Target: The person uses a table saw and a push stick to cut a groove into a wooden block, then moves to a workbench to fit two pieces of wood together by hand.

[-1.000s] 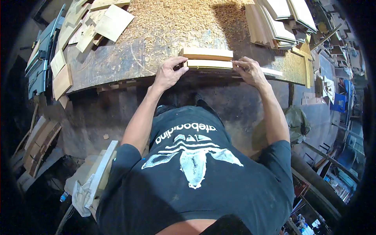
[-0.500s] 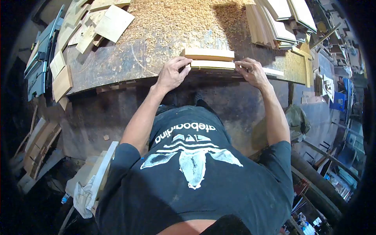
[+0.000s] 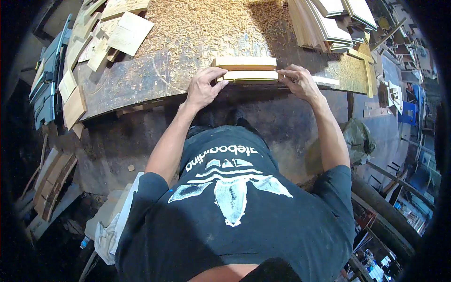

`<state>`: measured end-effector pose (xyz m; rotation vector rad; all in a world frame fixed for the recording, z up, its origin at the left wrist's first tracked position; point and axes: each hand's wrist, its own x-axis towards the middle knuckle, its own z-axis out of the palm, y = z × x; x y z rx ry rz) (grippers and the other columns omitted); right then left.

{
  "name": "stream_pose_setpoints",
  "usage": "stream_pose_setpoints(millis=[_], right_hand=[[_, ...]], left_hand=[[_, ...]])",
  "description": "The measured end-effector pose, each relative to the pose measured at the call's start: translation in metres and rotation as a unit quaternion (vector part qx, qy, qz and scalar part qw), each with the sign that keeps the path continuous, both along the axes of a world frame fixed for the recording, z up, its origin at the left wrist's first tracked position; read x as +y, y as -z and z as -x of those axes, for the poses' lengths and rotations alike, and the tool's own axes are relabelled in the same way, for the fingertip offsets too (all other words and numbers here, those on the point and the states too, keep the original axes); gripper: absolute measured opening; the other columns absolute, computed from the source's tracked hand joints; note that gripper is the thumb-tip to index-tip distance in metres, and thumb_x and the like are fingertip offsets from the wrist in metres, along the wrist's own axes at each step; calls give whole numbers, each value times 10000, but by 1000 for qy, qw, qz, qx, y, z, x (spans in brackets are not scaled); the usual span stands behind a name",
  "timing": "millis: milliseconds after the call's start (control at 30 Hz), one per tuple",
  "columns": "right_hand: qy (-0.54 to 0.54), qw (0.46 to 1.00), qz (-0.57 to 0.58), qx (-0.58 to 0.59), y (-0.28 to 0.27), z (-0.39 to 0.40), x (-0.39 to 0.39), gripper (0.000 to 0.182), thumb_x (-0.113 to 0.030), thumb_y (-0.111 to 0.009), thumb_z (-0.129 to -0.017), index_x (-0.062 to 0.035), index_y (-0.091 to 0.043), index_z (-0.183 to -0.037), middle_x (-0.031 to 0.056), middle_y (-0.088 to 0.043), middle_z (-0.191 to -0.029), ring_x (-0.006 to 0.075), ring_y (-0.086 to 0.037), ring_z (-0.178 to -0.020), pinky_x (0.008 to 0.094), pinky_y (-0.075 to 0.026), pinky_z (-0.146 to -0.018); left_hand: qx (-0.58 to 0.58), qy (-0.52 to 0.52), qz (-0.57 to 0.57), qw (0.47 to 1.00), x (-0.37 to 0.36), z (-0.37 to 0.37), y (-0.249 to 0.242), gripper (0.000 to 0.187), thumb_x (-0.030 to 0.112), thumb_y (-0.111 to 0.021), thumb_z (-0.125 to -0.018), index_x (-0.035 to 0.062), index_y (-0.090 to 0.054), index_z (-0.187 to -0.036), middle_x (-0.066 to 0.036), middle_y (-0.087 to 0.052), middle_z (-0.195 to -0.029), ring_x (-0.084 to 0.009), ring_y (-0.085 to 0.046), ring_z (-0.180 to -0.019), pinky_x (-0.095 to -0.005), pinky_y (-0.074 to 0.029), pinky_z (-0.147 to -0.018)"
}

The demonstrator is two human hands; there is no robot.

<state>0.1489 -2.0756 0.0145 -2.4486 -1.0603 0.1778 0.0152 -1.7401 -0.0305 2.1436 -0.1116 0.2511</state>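
Near the front edge of the workbench (image 3: pixel 127 96) lies a wooden board (image 3: pixel 251 75), its long side facing me. My left hand (image 3: pixel 203 87) pinches its left end between thumb and fingers. At the opposite end, my right hand (image 3: pixel 300 82) grips it the same way. Right behind it, and parallel, is a thicker wooden block (image 3: pixel 245 62). A thin dark gap shows between the two pieces. My fingertips partly hide both ends of the nearer board.
Wood shavings (image 3: pixel 202 28) cover the back of the bench. Loose wood pieces (image 3: pixel 131 34) are heaped at left, and stacked boards (image 3: pixel 319 28) stand at back right. A pale strip (image 3: pixel 326 81) lies beside my right hand. Left of the bench is a blue-grey machine (image 3: pixel 49 75).
My view has shifted slightly, so the bench and its contents appear a little further left. Both hands still hold the board's ends, and the block stays behind it.
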Motion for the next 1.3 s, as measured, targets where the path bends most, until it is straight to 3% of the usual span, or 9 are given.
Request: stream_pose_setpoints(millis=[167,267,433,667,767,833,1033,1167,1300], right_hand=[[15,999,19,32,-6,1,2,216,-226,-702,-897,-130,-762,-1080,126,-666,-954,339,-662,-920,434,-529,-859],[6,999,33,38,-12,1,4,287,-236,-743,-874,-78,-740,-1114,126,-673,-996,339,-661,-966,435,-526,-872],[1,1000,29,5,-19,11,19,405,-244,-781,-841,-93,-695,-1207,127,-657,-1102,337,-626,-1080,430,-516,-930],[-27,999,0,-47,4,11,31,206,-226,-716,-855,-164,-771,-1044,64,-698,-1047,303,-613,-981,412,-512,-905],[-27,998,-20,-54,-1,13,35,145,-211,-709,-856,-165,-789,-967,37,-710,-983,287,-617,-938,404,-522,-867],[-21,998,-14,-60,-2,13,36,128,-216,-714,-852,-163,-794,-936,32,-713,-944,281,-620,-917,403,-527,-842],[-43,993,19,-108,-5,23,35,200,-225,-749,-831,-152,-767,-1016,34,-709,-1030,289,-623,-933,409,-532,-846],[-74,980,-10,-186,12,27,27,374,-224,-786,-798,-139,-705,-1152,53,-691,-1163,301,-637,-1038,418,-547,-870],[-83,981,-34,-171,26,23,25,337,-142,-744,-822,-104,-699,-1154,119,-686,-1173,325,-653,-1065,430,-562,-856]], left_hand=[[62,2,30,998,3,-4,2,323,206,-791,-856,59,-736,-1138,-89,-732,-1061,-216,-675,-963,-328,-534,-852],[67,2,12,998,3,-6,-7,319,239,-790,-850,78,-751,-1123,-92,-744,-1070,-239,-680,-980,-351,-533,-864],[63,0,0,998,4,-6,-9,312,237,-788,-838,81,-761,-1107,-106,-751,-1076,-258,-687,-968,-368,-538,-859],[81,-1,-2,997,4,-4,-14,362,236,-785,-834,79,-741,-1158,-121,-740,-1102,-247,-684,-971,-353,-533,-848],[197,-23,14,980,10,3,-13,477,201,-802,-809,56,-689,-1250,-157,-710,-1182,-240,-680,-1035,-338,-535,-902],[92,1,137,986,16,8,3,584,144,-822,-806,28,-618,-1341,-157,-676,-1250,-195,-657,-1117,-326,-527,-972],[59,-71,39,995,29,29,-3,601,131,-836,-756,5,-631,-1306,-164,-678,-1230,-248,-672,-1109,-330,-524,-978],[54,-88,77,992,34,37,-1,572,136,-831,-763,7,-642,-1288,-164,-678,-1223,-256,-676,-1083,-336,-535,-938],[22,-86,56,994,37,43,2,523,147,-817,-785,13,-657,-1264,-159,-679,-1207,-242,-678,-1051,-331,-537,-905]])
